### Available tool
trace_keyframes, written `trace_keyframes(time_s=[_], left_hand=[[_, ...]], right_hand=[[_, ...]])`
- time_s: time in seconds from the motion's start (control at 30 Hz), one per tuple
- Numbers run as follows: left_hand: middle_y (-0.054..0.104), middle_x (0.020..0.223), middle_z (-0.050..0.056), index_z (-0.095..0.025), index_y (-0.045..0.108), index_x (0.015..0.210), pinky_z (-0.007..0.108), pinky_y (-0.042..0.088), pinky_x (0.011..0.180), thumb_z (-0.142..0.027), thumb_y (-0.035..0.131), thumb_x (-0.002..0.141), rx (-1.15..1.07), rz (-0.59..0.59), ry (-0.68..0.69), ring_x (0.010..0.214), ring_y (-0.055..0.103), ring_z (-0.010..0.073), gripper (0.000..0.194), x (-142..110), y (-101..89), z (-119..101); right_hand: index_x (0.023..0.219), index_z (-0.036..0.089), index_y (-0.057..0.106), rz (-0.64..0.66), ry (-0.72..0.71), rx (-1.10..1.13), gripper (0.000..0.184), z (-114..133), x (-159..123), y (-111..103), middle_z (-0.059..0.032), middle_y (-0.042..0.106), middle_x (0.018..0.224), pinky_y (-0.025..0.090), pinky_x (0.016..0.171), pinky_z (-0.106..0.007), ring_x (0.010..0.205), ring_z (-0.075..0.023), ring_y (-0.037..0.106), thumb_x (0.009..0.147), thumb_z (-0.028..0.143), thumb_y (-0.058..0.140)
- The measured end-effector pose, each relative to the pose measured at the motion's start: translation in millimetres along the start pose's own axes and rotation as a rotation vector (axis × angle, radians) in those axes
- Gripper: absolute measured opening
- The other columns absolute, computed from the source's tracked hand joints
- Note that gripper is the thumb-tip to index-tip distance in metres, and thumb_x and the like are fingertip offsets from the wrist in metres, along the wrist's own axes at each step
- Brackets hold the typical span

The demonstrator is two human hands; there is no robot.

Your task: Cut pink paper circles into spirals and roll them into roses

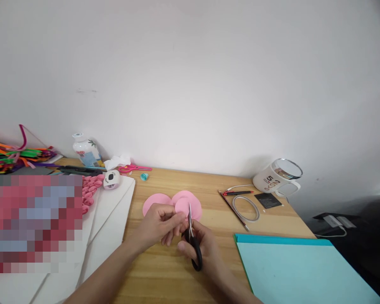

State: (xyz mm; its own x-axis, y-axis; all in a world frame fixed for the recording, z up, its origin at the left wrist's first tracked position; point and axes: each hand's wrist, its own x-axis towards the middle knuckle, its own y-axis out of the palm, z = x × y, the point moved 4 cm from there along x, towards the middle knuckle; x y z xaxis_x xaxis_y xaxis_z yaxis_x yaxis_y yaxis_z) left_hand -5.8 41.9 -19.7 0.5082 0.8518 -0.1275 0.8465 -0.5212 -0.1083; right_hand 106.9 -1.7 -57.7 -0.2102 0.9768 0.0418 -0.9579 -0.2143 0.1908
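Observation:
Between the thumb and fingers of my left hand (164, 223) is a small pink paper circle (181, 206). My right hand (205, 245) grips black-handled scissors (194, 249), their blades pointing up and away from me along the circle's right edge. Whether the blades touch the paper, I cannot tell. Behind my hands, two larger pink paper circles lie on the wooden table: a left circle (155, 202) partly covered by my left hand, and a right circle (194, 202) partly hidden by the small circle and the scissors.
Rightward lie a light-blue folder (294, 266), a coiled cable (247, 209), a pencil (234, 211), a pen (239, 193) and a white mug (274, 177). On the left are white paper sheets (110, 215), a bottle (87, 150), pink scissors (136, 168) and colourful pipe cleaners (15, 154).

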Motion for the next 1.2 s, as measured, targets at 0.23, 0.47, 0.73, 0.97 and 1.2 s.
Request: trace_keyframes(time_s=[0.23,0.47,0.73,0.97,1.2], left_hand=[[0.052,0.043,-0.003,-0.016,0.048,0.052,0.014,0.030,0.030,-0.042,0.052,0.082,0.027,0.064,-0.024,0.030,0.045,0.0053,0.040,-0.8,-0.9,6.7],[0.053,0.045,-0.004,-0.015,0.055,0.060,0.015,0.030,0.029,-0.040,0.054,0.081,-0.007,0.054,-0.019,0.029,0.043,0.0048,0.033,-0.4,0.9,1.5],[0.049,0.040,-0.004,-0.016,0.050,0.053,0.016,0.029,0.030,-0.047,0.052,0.081,-0.006,0.031,0.009,0.029,0.045,0.0060,0.042,0.8,-5.2,4.0],[0.048,0.036,-0.004,-0.016,0.051,0.050,0.016,0.030,0.030,-0.049,0.057,0.077,-0.012,-0.014,0.000,0.027,0.044,0.0065,0.044,1.2,-6.7,-0.1],[0.047,0.037,-0.005,-0.015,0.052,0.052,0.016,0.032,0.030,-0.049,0.059,0.077,-0.055,-0.094,0.057,0.029,0.044,0.0064,0.042,2.3,-10.7,-0.7]], right_hand=[[0.078,0.019,0.050,-0.007,-0.040,0.045,0.042,-0.9,2.0,-1.8,0.0041,0.043,0.061,0.027,0.047,-0.022,0.053,-0.0103,0.034,0.063,0.050,0.074],[0.078,0.020,0.050,0.002,-0.028,0.024,0.042,0.3,1.4,-2.3,0.0045,0.041,0.059,0.023,0.044,-0.022,0.050,-0.0096,0.030,0.064,0.054,0.071],[0.078,0.021,0.048,-0.021,-0.002,-0.001,0.041,2.2,0.1,-2.2,0.0074,0.039,0.054,0.023,0.042,-0.021,0.046,-0.0081,0.030,0.064,0.053,0.070],[0.072,0.021,0.047,-0.045,0.023,-0.017,0.037,1.9,0.1,-3.6,0.0083,0.039,0.052,0.025,0.040,-0.020,0.044,-0.0076,0.031,0.061,0.047,0.071],[0.069,0.021,0.049,-0.093,0.077,-0.059,0.024,-1.3,-1.4,-5.1,0.0085,0.043,0.048,0.028,0.039,-0.019,0.042,-0.0082,0.037,0.061,0.032,0.069]])
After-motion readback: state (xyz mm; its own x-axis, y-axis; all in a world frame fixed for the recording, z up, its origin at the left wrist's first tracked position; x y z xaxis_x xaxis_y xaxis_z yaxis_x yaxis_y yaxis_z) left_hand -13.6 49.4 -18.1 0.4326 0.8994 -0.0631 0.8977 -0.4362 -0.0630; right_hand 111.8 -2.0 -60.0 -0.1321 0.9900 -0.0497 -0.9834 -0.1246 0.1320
